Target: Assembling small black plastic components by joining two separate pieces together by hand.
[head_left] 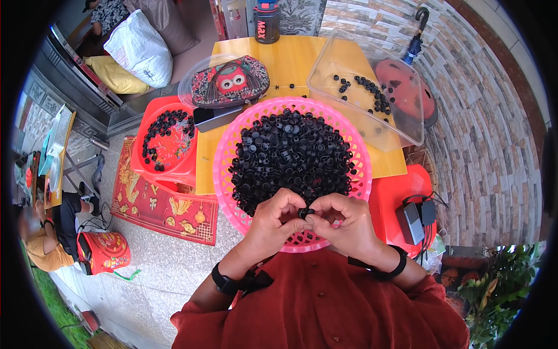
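I've got both hands, left hand (pixel 273 224) and right hand (pixel 343 224), fingers pinching one black cap (pixel 304 213) together over the pink basket's (pixel 224 145) near rim, so drops land inside.

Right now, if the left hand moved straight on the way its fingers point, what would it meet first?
The left hand points right, at the small black part pinched between both hands; just behind it is the right hand.

Both hands, left (pixel 272 224) and right (pixel 344 224), meet fingertip to fingertip before the chest, fingers curled, pinching.
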A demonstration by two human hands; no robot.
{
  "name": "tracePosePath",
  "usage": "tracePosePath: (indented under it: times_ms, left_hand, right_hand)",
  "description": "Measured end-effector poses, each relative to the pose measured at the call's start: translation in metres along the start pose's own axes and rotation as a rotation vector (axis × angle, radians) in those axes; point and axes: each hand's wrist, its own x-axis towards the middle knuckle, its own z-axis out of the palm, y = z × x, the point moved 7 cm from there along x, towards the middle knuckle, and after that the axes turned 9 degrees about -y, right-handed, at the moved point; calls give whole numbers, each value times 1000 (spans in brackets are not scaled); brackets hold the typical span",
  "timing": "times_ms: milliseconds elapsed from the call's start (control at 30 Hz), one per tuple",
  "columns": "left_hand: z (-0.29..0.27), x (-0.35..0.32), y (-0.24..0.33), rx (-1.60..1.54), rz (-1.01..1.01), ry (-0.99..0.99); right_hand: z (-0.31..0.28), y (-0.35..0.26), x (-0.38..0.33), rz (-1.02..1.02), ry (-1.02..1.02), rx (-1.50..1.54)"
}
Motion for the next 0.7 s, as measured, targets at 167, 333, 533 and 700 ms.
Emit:
tracePosePath:
  times_ms: [167, 333, 533, 700]
  left_hand:
    - [9, 0, -5, -591, -126, -137]
    - [9, -3, -9, -840, -225, -208]
    - [14, 0, 8, -1037, -48, -334]
    - [17, 0, 12, -1017, -77, -341]
  right_hand:
    - [-4, 11, 1, 69, 59, 100]
    - [-6, 12, 2, 39, 107, 125]
    - [-8, 12, 4, 8, 133, 28]
    - [-10, 13, 4, 7, 149, -15]
